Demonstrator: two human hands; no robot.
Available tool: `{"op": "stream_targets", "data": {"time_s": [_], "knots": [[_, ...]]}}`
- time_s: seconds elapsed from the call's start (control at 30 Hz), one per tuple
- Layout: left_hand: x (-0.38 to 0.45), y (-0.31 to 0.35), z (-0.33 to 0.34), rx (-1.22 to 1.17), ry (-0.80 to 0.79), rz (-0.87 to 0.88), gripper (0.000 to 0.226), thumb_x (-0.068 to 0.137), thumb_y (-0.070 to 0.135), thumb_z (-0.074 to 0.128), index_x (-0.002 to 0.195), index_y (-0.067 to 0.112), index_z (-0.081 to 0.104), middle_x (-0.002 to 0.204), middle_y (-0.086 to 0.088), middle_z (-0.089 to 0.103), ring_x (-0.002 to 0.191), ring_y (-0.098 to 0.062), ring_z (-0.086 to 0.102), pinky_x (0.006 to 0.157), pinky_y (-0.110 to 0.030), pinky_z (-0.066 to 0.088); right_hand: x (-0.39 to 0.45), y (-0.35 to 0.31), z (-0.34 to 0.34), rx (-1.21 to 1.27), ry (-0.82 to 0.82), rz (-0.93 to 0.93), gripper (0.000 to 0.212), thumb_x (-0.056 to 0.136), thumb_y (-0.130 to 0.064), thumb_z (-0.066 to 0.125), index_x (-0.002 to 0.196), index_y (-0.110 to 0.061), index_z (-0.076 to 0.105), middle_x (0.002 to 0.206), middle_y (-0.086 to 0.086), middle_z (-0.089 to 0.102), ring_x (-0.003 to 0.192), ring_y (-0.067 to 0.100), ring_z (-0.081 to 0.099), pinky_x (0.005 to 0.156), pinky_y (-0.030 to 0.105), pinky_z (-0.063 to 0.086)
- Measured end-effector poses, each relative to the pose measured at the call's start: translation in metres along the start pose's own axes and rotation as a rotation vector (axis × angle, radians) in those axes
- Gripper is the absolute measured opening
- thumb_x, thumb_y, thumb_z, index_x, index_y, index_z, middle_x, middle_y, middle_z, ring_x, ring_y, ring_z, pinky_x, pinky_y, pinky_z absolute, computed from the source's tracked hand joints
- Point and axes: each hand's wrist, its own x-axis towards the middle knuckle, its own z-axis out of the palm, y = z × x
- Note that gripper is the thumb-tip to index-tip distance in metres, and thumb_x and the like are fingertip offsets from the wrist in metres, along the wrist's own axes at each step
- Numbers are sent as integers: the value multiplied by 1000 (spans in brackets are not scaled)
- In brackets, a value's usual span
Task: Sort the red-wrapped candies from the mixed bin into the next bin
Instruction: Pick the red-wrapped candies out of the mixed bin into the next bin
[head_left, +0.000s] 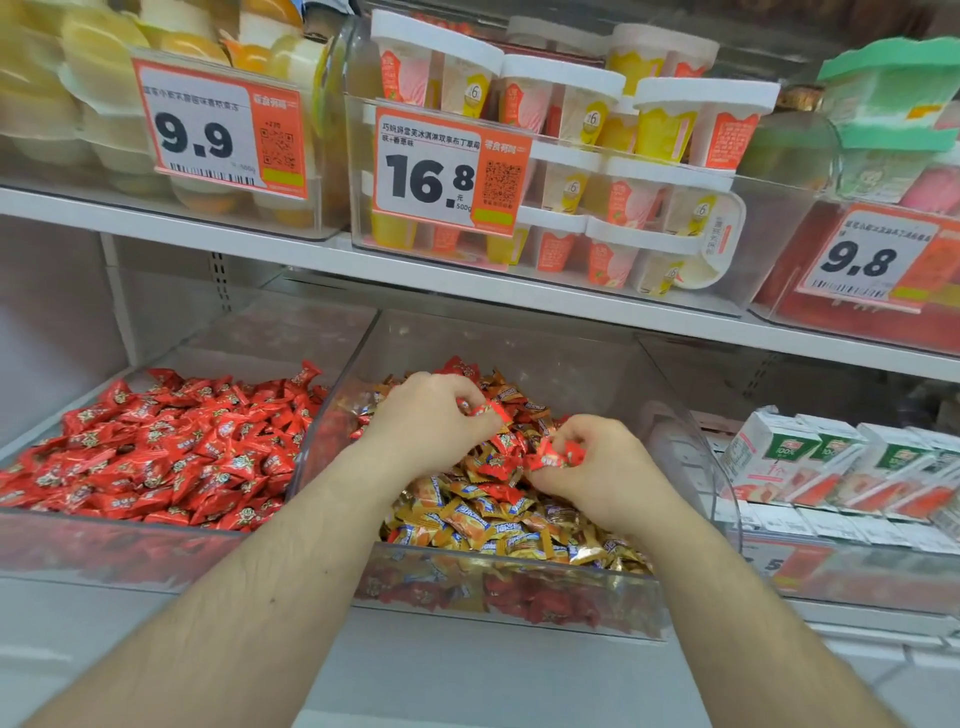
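- While both hands work inside the mixed bin (691, 415), each is curled around red-wrapped candies: the left hand (431, 415) pinches one or two red pieces (475, 408) at its fingertips, and the right hand (597, 462) bunches a small cluster of red wrappers (558, 457) between fingers and thumb.
- The mixed bin is a clear plastic tub on the lower shelf, holding mostly orange-gold wrapped candies (483, 514) with red ones scattered through the pile and showing again low behind its near wall.
- Just to the left, touching or nearly touching it, sits the next bin (104, 551), already heaped with red-wrapped candies (171, 452); that is where the picked pieces belong.
- Both hands hover over the far middle of the pile, likely because red pieces lie there on top and can be plucked without digging.
- Gathering several per hand seems meant to save trips across the dividing wall.
- My judgement: sorting is well under way but unfinished, since red wrappers remain in the mix.
- On the shelf above stand cup desserts (566, 98) behind price tags (447, 176); boxed goods (810, 462) sit to the right.
- One risk: loosely bunched wrappers could slip back during the carry.
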Motion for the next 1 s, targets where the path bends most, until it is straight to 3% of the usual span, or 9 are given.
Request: {"op": "stream_targets", "data": {"time_s": [0.07, 0.2, 0.3, 0.47, 0.63, 0.77, 0.83, 0.9, 1.0], "knots": [[-6, 0, -8, -342, -62, -16, 18, 88, 47, 64, 95, 31, 70, 87, 13, 64, 70, -10, 57, 63, -24, 44, -2, -3, -3, 333, 28, 93, 25, 74, -17, 83, 77, -15, 58, 64, -3, 49, 43, 7, 37, 41, 19, 31], [-17, -6, -28, -837, -181, -169, 14, 92, 39, 63, 92, 25, 67, 80, 6, 51, 63, -11, 42, 54, -24, 28, -10, -16, -5, 875, -98, 196, 25, 83, -1, 71, 72, -14, 53, 56, 4, 38, 37, 10, 23, 38, 22, 20], [-29, -15, -53, -1144, -250, -270, 21, 91, 38, 62, 95, 18, 63, 73, 0, 47, 59, -13, 41, 49, -23, 23, -22, -43, -1, 1160, -247, 237, 25, 84, -2, 64, 66, -14, 51, 51, 1, 46, 34, 7, 22, 38, 20, 15], [-41, -55, -99, -1359, -121, -348, 26, 90, 38, 56, 80, 17, 66, 68, -1, 47, 59, -14, 44, 47, -20, 29, -29, -116, 16, 1179, -468, 305, 12, 78, -9, 66, 70, -14, 58, 60, 0, 53, 34, 4, 26, 33, 14, 18], [-43, -107, -106, -1129, 200, -552, 16, 89, 31, 62, 81, 17, 60, 68, -1, 46, 53, -14, 43, 46, -20, 36, -3, -178, 38, 985, -581, 473, 14, 91, -11, 65, 78, -7, 61, 64, 6, 59, 30, 5, 44, 28, 13, 35], [-41, -134, -109, -637, 336, -445, 19, 92, 29, 58, 84, 13, 53, 66, -3, 42, 53, -18, 38, 51, -26, 28, 17, -211, 63, 877, -572, 456, 13, 93, -6, 63, 80, -5, 58, 76, 10, 55, 35, 12, 55, 35, 20, 49], [-43, -142, -111, -436, 369, -427, 22, 88, 38, 58, 92, 16, 60, 83, -2, 59, 70, -19, 52, 61, -28, 38, 23, -222, 72, 870, -552, 419, 11, 93, -3, 62, 82, -4, 59, 87, 13, 55, 53, 18, 63, 46, 26, 57], [-45, -149, -111, -239, 325, -483, 34, 83, 48, 53, 111, 29, 61, 112, -4, 62, 100, -24, 57, 86, -35, 46, 24, -229, 77, 881, -557, 372, 5, 93, -2, 62, 91, -1, 57, 115, 17, 52, 82, 26, 63, 68, 38, 62], [-48, -153, -112, 44, 221, -555, 59, 84, 47, 46, 142, 49, 35, 144, -8, 44, 134, -37, 36, 109, -51, 30, 22, -227, 81, 884, -591, 369, 45, 93, -8, 65, 134, -5, 46, 157, 19, 20, 104, 37, 56, 98, 52, 50]]}}
